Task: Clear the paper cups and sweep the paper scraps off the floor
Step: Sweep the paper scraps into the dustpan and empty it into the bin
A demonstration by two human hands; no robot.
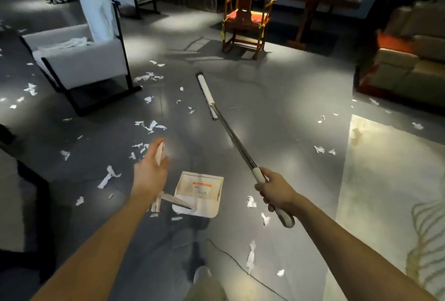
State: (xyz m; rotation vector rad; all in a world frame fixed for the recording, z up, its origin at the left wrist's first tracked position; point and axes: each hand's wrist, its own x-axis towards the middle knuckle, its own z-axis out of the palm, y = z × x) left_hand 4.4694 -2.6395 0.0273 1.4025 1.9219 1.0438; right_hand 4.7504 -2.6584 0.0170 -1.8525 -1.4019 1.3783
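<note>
A white armchair (pixel 79 59) stands left, a wooden chair (pixel 245 28) (red cushion on its seat) before a long table (pixel 305 21), a pale rug (pixel 373 168) right.

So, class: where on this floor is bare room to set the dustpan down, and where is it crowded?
Bare floor lies right of the broom, toward the wooden chair and sofa. Left of it, toward the white armchair, paper scraps crowd.

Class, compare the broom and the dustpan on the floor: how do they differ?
The broom is long and thin, gripped by the right hand; the dustpan is flat and squarish. The broom reaches far out; the dustpan sits close in. Both are mostly white.
</note>
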